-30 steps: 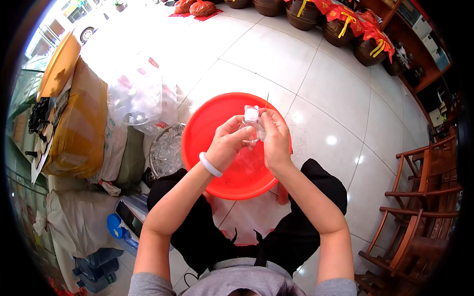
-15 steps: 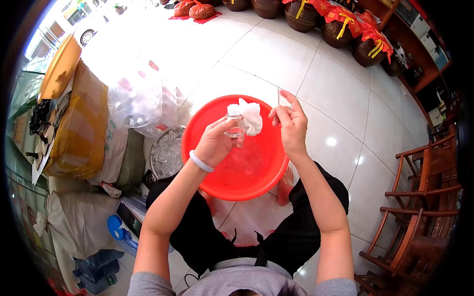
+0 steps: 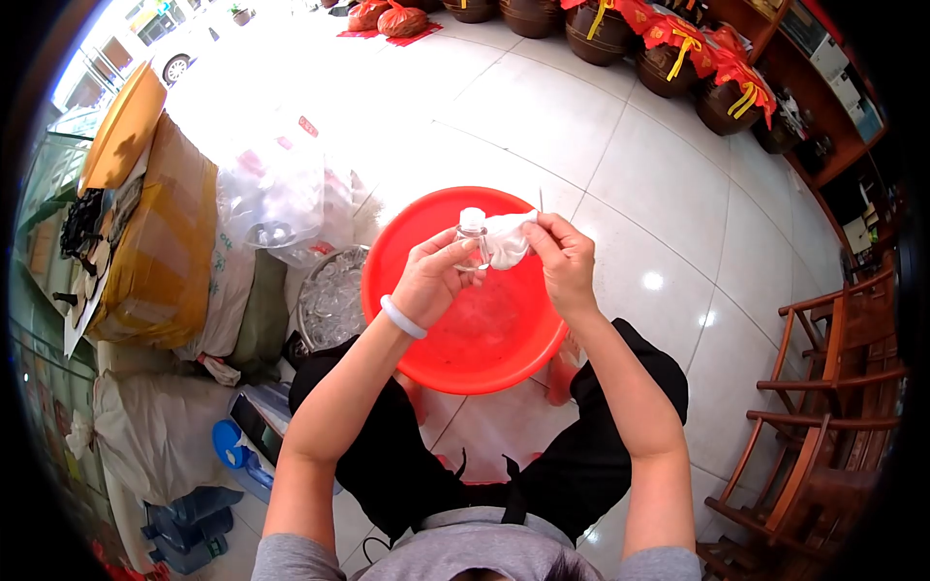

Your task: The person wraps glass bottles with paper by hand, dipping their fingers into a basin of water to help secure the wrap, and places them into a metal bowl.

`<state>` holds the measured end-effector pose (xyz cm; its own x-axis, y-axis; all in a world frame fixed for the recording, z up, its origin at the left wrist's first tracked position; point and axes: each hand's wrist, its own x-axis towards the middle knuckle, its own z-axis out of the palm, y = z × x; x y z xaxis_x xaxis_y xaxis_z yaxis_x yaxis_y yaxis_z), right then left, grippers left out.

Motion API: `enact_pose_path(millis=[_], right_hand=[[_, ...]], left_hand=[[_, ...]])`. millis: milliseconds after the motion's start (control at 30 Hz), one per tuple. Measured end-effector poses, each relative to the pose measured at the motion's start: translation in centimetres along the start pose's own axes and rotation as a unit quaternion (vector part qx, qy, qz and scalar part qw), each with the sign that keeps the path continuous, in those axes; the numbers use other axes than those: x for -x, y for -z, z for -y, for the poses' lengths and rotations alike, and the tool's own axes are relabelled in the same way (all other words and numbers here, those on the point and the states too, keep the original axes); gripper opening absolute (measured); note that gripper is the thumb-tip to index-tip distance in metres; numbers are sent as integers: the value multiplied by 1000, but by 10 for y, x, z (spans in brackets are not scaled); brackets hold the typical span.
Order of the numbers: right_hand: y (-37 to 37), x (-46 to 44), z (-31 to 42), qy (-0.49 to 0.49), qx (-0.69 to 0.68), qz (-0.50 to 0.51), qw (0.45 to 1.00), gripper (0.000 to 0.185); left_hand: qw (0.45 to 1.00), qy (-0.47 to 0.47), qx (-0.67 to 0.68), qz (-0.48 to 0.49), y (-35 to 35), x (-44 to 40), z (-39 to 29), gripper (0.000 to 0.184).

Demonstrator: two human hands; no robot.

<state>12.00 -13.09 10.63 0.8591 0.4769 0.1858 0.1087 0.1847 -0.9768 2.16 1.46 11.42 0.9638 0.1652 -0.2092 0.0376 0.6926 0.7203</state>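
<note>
My left hand (image 3: 436, 279) grips a small clear glass bottle (image 3: 472, 250) between thumb and fingers, neck upward, over a red plastic basin (image 3: 426, 358). A crumpled white cloth (image 3: 508, 242) lies against the bottle's right side; whether part of it is inside the bottle I cannot tell. The far end of that cloth is pinched by the thumb and fingers of my right hand (image 3: 567, 261). A thin rod-like line rises just above those fingertips, too fine to name. Beside the basin, on the left, a metal bowl (image 3: 308, 324) holds several clear glass pieces.
Clear plastic bags (image 3: 276, 189) and a taped cardboard box (image 3: 160, 242) crowd the left side. Blue plastic jugs (image 3: 189, 528) stand at lower left. Wooden chairs (image 3: 823, 416) are on the right. Dark jars (image 3: 601, 39) with red covers line the back of the tiled floor (image 3: 659, 213).
My right hand has come down and left from beside the basin and closed on the white cloth, which is now stretched rightward. The bottle has shifted slightly right in my left hand.
</note>
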Motion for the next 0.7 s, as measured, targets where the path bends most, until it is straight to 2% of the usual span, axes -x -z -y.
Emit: enact_pose_path(millis=[67, 133, 200, 233, 300, 367, 467, 533, 667, 700], right_hand=[[0, 1, 8, 22, -17, -9, 1000, 15], [3, -3, 4, 1, 5, -1, 1000, 16], [3, -7, 8, 39, 110, -91, 989, 17], [3, -7, 11, 38, 110, -92, 989, 17], [4, -6, 20, 68, 179, 28, 981, 20], [3, -3, 20, 61, 253, 127, 957, 22], [2, -3, 12, 44, 174, 135, 974, 25], [4, -3, 14, 44, 173, 136, 975, 26], [6, -1, 14, 75, 211, 134, 965, 25], [7, -1, 15, 87, 227, 121, 962, 24]], left_hand=[[1000, -6, 6, -3, -2, 0, -3, 27], [1000, -10, 13, -5, -1, 0, -3, 27], [999, -15, -37, -28, 2, -1, -1, 30], [999, -14, -37, -27, 2, 0, 0, 30], [958, -79, -271, -40, 2, 1, 5, 34], [960, -70, -271, -23, 2, 1, 10, 36], [960, -55, -275, -5, 3, 1, 13, 38], [972, -47, -230, -16, -1, 1, 10, 39], [974, -55, -221, 8, 1, -2, 18, 39], [973, -67, -218, -21, -3, -3, 18, 35]])
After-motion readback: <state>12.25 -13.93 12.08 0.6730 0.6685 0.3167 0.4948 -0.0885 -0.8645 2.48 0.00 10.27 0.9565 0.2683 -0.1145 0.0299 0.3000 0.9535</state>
